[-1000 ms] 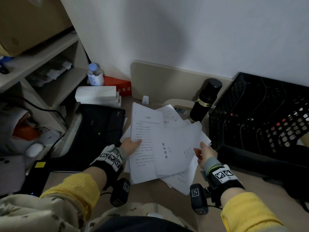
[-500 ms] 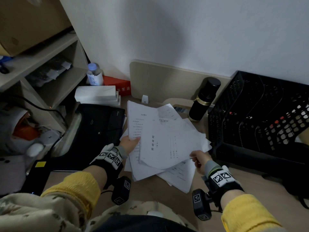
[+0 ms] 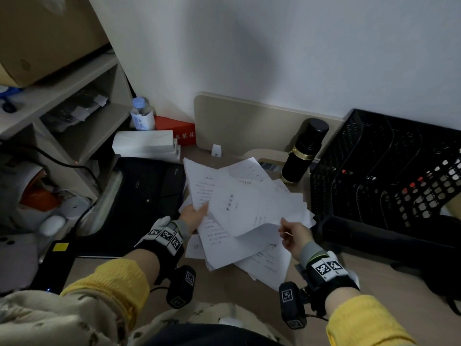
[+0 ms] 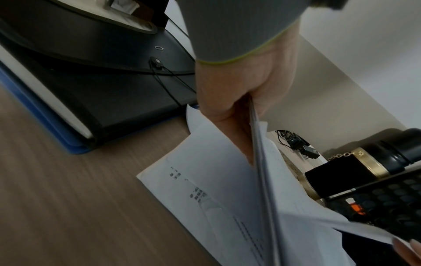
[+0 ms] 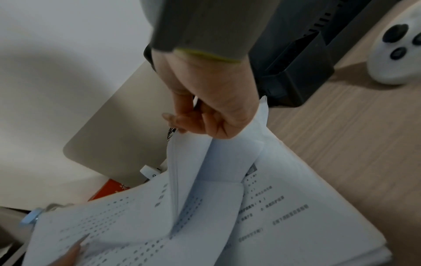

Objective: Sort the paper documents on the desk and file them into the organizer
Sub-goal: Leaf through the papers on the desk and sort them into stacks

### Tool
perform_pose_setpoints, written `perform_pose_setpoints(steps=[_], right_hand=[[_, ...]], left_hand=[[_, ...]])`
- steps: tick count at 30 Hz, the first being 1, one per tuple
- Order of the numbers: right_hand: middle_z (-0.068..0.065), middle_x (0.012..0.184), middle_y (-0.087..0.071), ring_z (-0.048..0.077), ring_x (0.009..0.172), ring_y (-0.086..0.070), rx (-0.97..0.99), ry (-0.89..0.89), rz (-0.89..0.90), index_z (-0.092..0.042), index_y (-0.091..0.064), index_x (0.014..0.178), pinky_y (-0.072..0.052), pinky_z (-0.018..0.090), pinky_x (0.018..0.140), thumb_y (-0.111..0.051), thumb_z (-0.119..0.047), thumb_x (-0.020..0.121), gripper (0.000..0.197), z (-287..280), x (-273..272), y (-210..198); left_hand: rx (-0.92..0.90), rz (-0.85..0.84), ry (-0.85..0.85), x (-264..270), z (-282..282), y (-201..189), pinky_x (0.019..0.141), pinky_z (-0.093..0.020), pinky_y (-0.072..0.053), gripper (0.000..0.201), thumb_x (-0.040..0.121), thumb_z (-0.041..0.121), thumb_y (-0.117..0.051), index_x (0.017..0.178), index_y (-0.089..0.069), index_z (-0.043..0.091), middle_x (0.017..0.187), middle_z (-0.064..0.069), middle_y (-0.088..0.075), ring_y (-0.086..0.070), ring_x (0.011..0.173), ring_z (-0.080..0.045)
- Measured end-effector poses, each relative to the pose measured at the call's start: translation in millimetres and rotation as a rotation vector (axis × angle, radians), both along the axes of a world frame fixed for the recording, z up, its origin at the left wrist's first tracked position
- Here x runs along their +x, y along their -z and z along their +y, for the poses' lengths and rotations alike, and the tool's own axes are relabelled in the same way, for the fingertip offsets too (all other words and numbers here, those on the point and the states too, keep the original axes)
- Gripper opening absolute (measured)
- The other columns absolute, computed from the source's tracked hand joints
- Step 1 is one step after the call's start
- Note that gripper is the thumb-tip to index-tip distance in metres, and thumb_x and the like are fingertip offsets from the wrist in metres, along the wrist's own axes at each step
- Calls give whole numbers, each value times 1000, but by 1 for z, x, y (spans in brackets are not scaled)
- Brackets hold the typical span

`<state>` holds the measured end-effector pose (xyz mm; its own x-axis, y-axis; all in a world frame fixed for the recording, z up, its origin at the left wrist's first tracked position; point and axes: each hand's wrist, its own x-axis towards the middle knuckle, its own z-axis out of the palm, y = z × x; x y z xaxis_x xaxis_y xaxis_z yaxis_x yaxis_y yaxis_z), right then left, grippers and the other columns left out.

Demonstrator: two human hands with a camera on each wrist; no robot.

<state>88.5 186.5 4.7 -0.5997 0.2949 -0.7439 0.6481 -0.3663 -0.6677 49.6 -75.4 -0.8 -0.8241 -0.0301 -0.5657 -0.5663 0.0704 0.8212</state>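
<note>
Papers (image 3: 239, 208): top sheet now swung left over pile; left hand (image 3: 193, 216) and right hand (image 3: 293, 236) both pinching sheets; sorting underway, organizer (image 3: 389, 176) unfilled.

The papers (image 3: 239, 221) lie mid-table (image 3: 224, 290) — folder (image 3: 149, 186) to their left, organizer (image 3: 389, 186) to their right — with the flask (image 3: 303, 153) behind, beside the organizer.
</note>
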Motion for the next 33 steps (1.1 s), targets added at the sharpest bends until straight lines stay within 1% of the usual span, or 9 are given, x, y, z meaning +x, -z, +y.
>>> perform_pose_setpoints(steps=[5,8,11,15,21,24,28,30,33], right_hand=[[0,67,-64,11,59,-48,-41,-64,-8,-9,-58,72,-31,19,42,-60,-15,86,15,-6,5,-1],[4,66,-70,10,50,-51,-40,-204,-67,-7,-57,87,-29,16,35,-62,-9,81,8,-17,7,0],[2,61,-70,7,43,-51,-83,-322,-67,-4,-58,97,-28,16,36,-56,-7,85,13,-31,7,-4],[0,60,-68,8,51,-47,-144,-494,-13,-6,-62,90,-29,16,46,-52,-6,88,10,-49,6,-15],[0,62,-70,8,49,-55,-128,-710,-38,-9,-63,92,-35,19,52,-54,-12,89,10,-62,8,-22],[-5,73,-73,8,62,-66,-105,-780,-105,-16,-63,92,-32,22,54,-54,-31,91,18,-58,13,-22],[1,80,-70,17,73,-66,-27,-498,-128,-17,-58,94,-27,23,54,-57,-49,87,32,-45,15,-11],[5,96,-65,21,83,-61,65,-308,-65,-14,-57,112,-35,26,60,-59,-42,88,37,-37,13,1],[9,116,-59,27,95,-56,193,-105,39,-9,-49,129,-44,32,72,-57,-30,90,45,-25,8,13]], left_hand=[[11,-10,-26,0,0,3,97,-47,-49,47,97,32,-49,134,-50,4,132,-20,-57,-59,116,-37],[20,-25,-9,0,3,-1,96,-44,-49,47,97,32,-49,134,-51,3,133,-19,-57,-58,117,-36],[34,-31,-9,0,7,-2,81,-34,-53,45,97,31,-49,132,-52,3,130,-17,-58,-63,106,-32],[85,-53,-25,1,11,-3,56,-28,-55,44,93,35,-57,129,-55,10,126,-12,-61,-62,87,-24],[103,-63,-44,1,11,-2,83,-38,-49,52,89,24,-65,135,-50,7,134,-16,-56,-57,116,-36],[85,-19,-87,0,8,-2,89,-40,-47,48,91,16,-62,134,-49,1,135,-20,-54,-55,120,-38],[106,45,-138,0,4,-9,86,-39,-49,45,91,13,-62,132,-51,0,133,-20,-55,-59,111,-33],[134,68,-156,2,4,-15,78,-36,-50,43,90,14,-62,130,-52,1,130,-18,-58,-59,101,-26],[214,87,-186,4,2,-19,89,-39,-50,42,91,19,-61,129,-54,2,129,-18,-59,-60,104,-28]])
